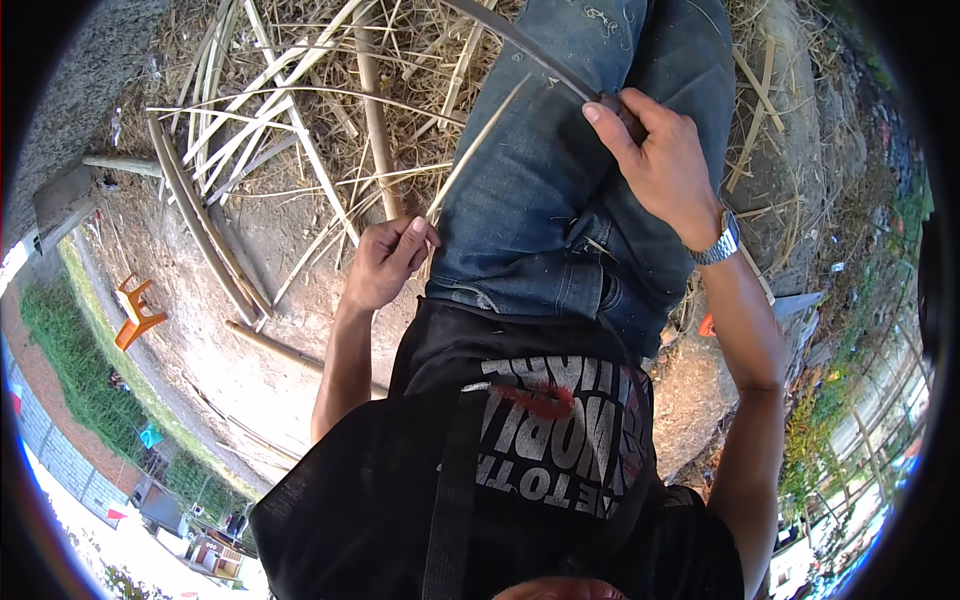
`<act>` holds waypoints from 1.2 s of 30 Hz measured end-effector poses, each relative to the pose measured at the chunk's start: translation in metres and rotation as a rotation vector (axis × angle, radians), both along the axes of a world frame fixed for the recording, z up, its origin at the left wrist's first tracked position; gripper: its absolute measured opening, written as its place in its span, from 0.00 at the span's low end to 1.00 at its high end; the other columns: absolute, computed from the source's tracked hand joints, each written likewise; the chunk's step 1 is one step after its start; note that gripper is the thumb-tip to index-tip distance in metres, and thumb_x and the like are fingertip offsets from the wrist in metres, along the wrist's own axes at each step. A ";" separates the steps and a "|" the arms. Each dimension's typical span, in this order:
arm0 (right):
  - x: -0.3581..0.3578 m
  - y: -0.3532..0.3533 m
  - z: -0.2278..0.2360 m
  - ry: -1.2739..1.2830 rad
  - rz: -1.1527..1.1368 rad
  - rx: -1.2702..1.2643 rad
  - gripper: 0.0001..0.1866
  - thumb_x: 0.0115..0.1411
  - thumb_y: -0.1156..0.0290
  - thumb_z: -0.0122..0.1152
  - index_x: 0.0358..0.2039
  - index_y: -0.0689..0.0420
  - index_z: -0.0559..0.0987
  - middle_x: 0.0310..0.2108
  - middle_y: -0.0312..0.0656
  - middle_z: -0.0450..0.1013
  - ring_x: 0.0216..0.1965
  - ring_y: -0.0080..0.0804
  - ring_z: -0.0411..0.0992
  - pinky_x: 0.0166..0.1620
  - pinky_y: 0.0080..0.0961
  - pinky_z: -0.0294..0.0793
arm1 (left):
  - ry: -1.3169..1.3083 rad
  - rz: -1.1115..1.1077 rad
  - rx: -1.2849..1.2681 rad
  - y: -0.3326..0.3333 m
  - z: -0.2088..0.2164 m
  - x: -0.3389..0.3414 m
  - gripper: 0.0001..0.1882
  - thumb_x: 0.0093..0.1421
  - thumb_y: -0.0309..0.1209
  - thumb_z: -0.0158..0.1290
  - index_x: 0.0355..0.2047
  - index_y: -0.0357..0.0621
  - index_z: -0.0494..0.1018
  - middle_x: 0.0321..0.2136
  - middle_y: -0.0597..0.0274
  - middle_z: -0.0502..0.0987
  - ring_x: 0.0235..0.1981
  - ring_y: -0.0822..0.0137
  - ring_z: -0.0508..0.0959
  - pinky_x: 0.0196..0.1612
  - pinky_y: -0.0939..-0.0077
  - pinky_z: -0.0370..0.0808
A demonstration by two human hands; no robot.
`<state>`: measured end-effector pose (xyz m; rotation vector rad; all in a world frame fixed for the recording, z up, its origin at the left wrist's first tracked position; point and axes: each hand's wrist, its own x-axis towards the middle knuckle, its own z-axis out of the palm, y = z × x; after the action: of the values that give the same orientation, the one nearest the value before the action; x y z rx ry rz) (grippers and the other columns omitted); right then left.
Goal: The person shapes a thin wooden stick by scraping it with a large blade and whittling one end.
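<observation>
My left hand (388, 258) is closed beside my thigh, pinching the lower end of a thin pale bamboo strip (482, 143) between thumb and fingers. The strip slants up and to the right over the leg of my jeans. Over the other leg, my right hand (668, 165) is wrapped round the dark handle (628, 112) of a long knife (530, 45). Its blade runs up and left across my thighs, past the top edge of the picture, so the tip is hidden. Blade and strip are apart. Small shavings cling to the jeans (530, 200).
Loose split strips (255, 110) lie crisscrossed on the ground at left, among dry shavings (420, 140). A round pole (374, 110) lies near my left hand, and long bamboo pieces (205, 225) farther left. An orange chair (138, 312) stands beyond. More strips (765, 90) lie right of my legs.
</observation>
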<state>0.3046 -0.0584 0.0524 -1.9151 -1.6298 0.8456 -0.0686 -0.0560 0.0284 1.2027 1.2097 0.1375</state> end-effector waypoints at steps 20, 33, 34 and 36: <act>-0.021 -0.011 -0.016 -0.253 0.162 -0.087 0.34 0.67 0.33 0.56 0.34 0.57 0.81 0.18 0.50 0.77 0.26 0.57 0.80 0.30 0.50 0.80 | 0.115 -0.059 0.177 0.007 -0.016 0.026 0.24 0.78 0.41 0.50 0.27 0.37 0.77 0.13 0.72 0.67 0.16 0.81 0.63 0.20 0.79 0.59; -0.016 -0.010 -0.026 -0.349 0.153 -0.067 0.33 0.67 0.33 0.56 0.36 0.55 0.81 0.18 0.49 0.78 0.25 0.54 0.80 0.28 0.48 0.81 | 0.198 -0.019 0.214 -0.027 0.008 -0.011 0.25 0.76 0.43 0.53 0.26 0.36 0.79 0.12 0.68 0.68 0.16 0.78 0.66 0.20 0.74 0.62; -0.011 -0.005 -0.029 -0.329 0.132 -0.080 0.32 0.67 0.34 0.56 0.36 0.55 0.81 0.18 0.49 0.78 0.24 0.53 0.80 0.27 0.48 0.80 | 0.246 -0.045 0.289 -0.038 0.006 -0.038 0.26 0.76 0.43 0.52 0.25 0.36 0.78 0.12 0.69 0.67 0.16 0.78 0.66 0.20 0.74 0.61; -0.010 -0.001 -0.031 -0.327 0.153 -0.063 0.32 0.68 0.34 0.56 0.36 0.55 0.81 0.18 0.48 0.77 0.24 0.53 0.80 0.27 0.48 0.80 | 0.272 0.006 0.264 -0.059 0.000 -0.092 0.27 0.77 0.44 0.51 0.24 0.37 0.78 0.12 0.71 0.67 0.15 0.80 0.65 0.19 0.75 0.59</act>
<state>0.2943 -0.0594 0.0212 -2.0783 -1.9828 0.6730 -0.1607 -0.1153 0.0282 1.4830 1.4652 0.1446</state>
